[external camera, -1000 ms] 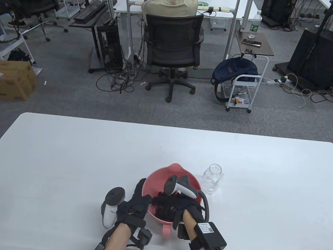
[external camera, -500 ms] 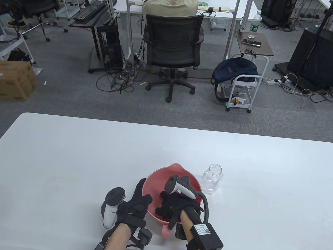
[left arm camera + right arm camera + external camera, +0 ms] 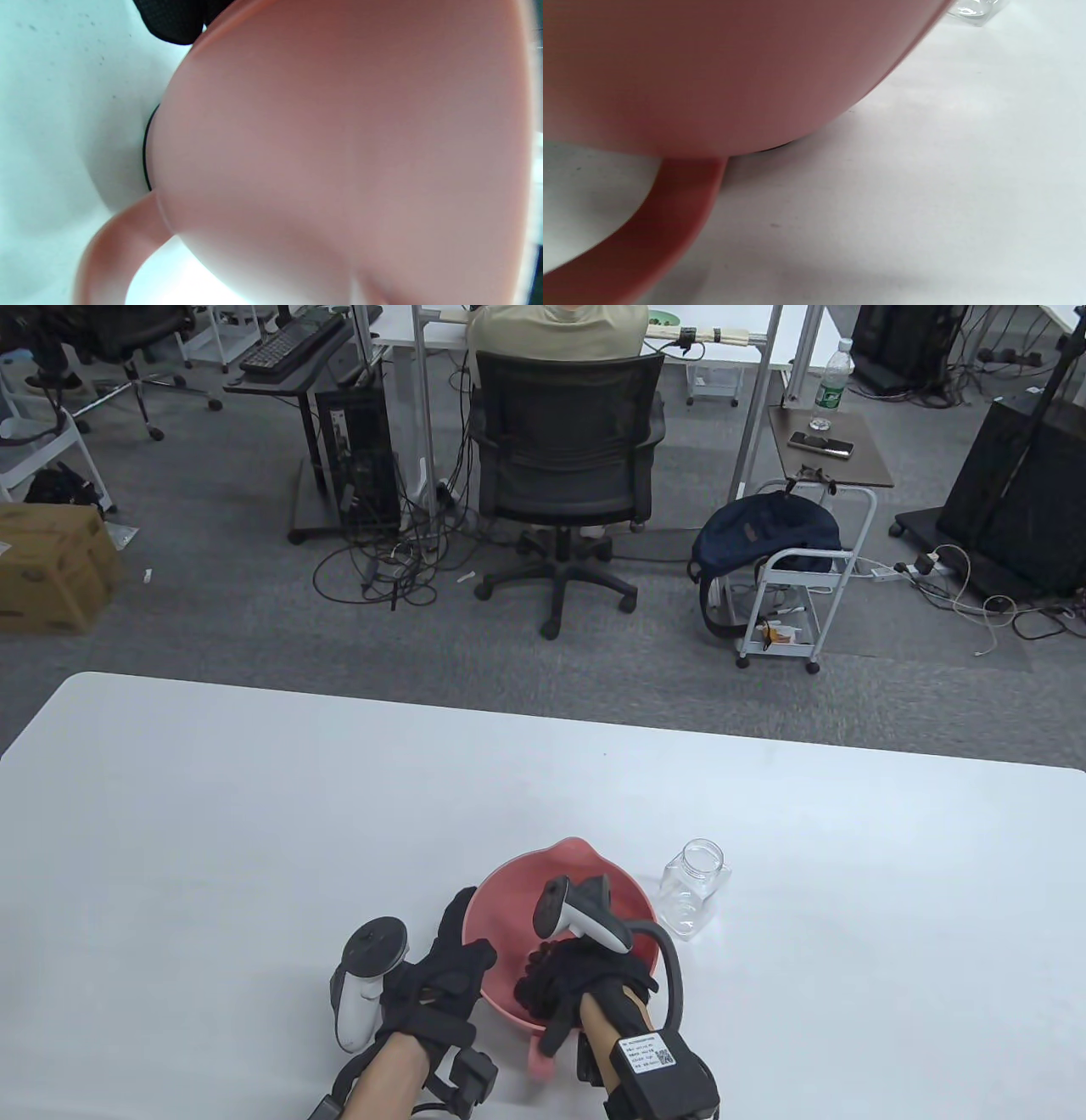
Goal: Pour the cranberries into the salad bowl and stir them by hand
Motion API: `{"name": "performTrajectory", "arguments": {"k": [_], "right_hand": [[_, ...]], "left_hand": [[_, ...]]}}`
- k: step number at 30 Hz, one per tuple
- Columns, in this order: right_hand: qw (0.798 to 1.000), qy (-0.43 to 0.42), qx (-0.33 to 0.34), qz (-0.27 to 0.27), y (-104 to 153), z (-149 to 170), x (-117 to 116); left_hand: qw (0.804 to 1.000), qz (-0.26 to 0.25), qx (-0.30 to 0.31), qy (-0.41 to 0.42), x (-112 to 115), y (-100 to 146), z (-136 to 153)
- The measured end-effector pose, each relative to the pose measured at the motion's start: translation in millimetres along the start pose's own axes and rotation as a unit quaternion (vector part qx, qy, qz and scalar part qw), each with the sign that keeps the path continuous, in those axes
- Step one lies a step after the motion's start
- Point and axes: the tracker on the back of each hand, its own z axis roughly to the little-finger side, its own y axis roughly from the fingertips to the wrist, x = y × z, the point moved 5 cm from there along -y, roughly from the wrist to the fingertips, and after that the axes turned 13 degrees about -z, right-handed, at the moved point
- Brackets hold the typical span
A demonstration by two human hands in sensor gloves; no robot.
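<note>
A: What has changed in the last second?

B: The right hand [image 3: 585,980] has drawn back toward six o'clock inside the salad bowl [image 3: 509,899], from the middle to the near wall. Its fingers curl down into the bowl; whether they close on anything I cannot tell, since the glove hides the contents.

A: And the left?

B: The left hand [image 3: 445,971] has not moved. It rests against the bowl's outer wall at nine o'clock, fingers fairly straight, steadying rather than gripping.

A: What does that mean for the task?

B: The jar [image 3: 694,889] stands upright, without a lid and looking empty, just beside the bowl at three o'clock, so I judge the pouring is done and the stirring is under way. The cranberries themselves are not visible; presumably they lie under the right glove.

A: Count things for me.

B: One pink bowl with one loop handle [image 3: 653,237] at six o'clock, one clear jar, two gloved hands, each with one tracker, all on one white worktop [image 3: 254,814]. Both wrist views show only the bowl's outer wall, close up.
</note>
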Motion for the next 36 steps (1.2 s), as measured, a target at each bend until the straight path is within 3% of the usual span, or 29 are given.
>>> {"name": "performTrajectory", "arguments": {"k": [9, 23, 36], "right_hand": [[0.998, -0.007, 0.033, -0.052, -4.7, -3.9, -7.7], [0.995, -0.010, 0.087, -0.037, 1.0, -10.9, -4.1], [0.996, -0.006, 0.083, -0.039, -2.1, -11.1, -5.0]], "left_hand": [[1.000, 0.001, 0.001, -0.001, -0.3, -0.6, -0.2], [1.000, -0.018, -0.012, -0.011, -3.0, 0.0, 1.2], [0.999, -0.028, -0.031, -0.008, -2.7, 1.0, 3.7]]}}
